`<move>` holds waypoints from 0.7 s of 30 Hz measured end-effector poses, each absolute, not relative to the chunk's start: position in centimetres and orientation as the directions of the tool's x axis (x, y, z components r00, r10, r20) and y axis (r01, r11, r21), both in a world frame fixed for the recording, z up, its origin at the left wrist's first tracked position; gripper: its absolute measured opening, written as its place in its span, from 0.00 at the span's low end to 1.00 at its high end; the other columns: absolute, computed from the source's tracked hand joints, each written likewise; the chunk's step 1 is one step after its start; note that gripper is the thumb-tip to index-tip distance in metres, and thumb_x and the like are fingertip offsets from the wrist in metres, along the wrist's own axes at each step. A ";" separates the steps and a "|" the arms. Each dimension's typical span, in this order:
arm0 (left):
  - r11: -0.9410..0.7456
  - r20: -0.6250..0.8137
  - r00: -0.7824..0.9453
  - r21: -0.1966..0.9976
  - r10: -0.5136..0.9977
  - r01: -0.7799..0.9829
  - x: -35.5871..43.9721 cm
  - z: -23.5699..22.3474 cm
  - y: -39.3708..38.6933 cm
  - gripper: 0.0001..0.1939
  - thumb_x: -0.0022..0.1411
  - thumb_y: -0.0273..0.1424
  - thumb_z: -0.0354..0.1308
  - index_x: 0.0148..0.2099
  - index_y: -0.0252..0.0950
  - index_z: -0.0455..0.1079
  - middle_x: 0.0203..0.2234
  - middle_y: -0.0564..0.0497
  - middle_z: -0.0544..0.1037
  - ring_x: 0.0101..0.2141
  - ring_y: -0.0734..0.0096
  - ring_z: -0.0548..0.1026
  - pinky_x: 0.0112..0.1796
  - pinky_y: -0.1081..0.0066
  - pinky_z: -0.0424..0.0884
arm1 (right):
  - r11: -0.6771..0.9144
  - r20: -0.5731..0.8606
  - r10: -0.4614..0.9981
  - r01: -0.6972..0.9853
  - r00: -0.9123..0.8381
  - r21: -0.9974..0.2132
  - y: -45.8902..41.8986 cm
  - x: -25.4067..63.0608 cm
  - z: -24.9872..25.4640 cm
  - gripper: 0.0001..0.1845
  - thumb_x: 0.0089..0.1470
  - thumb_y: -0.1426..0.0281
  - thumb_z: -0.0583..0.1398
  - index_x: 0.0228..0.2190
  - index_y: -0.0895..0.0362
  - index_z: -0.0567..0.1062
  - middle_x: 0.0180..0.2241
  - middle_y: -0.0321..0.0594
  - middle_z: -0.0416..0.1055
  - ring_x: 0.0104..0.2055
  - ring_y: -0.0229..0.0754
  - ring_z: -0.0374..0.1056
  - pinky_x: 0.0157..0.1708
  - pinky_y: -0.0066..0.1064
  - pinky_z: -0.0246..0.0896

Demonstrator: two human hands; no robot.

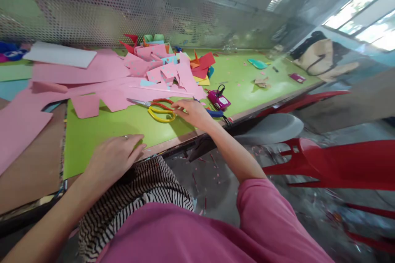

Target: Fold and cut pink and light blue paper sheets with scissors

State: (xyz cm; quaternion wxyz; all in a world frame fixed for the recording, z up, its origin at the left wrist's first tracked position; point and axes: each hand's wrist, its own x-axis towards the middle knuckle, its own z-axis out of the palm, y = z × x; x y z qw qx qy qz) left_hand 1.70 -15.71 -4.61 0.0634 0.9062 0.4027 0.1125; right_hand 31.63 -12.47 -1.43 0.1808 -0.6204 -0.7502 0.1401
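My left hand (114,156) lies flat on the green table (101,131) near its front edge, fingers stretched out, holding nothing. My right hand (191,113) reaches forward and its fingertips touch the handles of scissors (156,109) with one red and one yellow loop; the blades point left toward pink paper (114,98). The fingers are slightly curled but not wrapped round the handles. A pile of pink sheets (92,72) and cut pieces lies behind the scissors.
A magenta hole punch (218,100) and a blue tool (215,112) lie right of my right hand. Folded coloured paper (160,55) is heaped at the back by a perforated metal screen (123,12). Red plastic chairs (327,164) and a bag (317,55) stand at the right.
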 end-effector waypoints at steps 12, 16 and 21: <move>-0.743 0.366 0.670 0.100 0.646 0.662 0.3 -7.6 -18.2 0.22 0.73 0.40 0.51 0.59 0.33 0.73 0.56 0.37 0.78 0.55 0.49 0.76 0.55 0.51 0.71 | 0.274 0.171 0.957 0.928 -0.236 -0.253 -4.8 28.0 -2.7 0.14 0.61 0.69 0.59 0.46 0.56 0.79 0.47 0.50 0.78 0.50 0.53 0.72 0.51 0.44 0.63; -0.724 0.407 0.656 0.019 0.635 0.689 0.7 -8.8 -18.7 0.22 0.72 0.39 0.52 0.62 0.33 0.72 0.60 0.38 0.75 0.57 0.49 0.74 0.58 0.50 0.70 | 0.254 0.170 0.962 0.923 -0.211 -0.289 -0.7 27.6 -3.4 0.18 0.59 0.74 0.58 0.49 0.59 0.78 0.51 0.52 0.78 0.52 0.55 0.72 0.54 0.46 0.64; -0.703 0.416 0.637 0.006 0.649 0.711 0.9 -9.2 -19.1 0.23 0.72 0.37 0.51 0.63 0.35 0.71 0.62 0.39 0.72 0.59 0.50 0.73 0.59 0.49 0.69 | 0.253 0.116 0.967 0.910 -0.227 -0.328 4.5 26.5 -3.8 0.21 0.57 0.77 0.55 0.51 0.59 0.77 0.52 0.51 0.78 0.53 0.53 0.73 0.54 0.42 0.63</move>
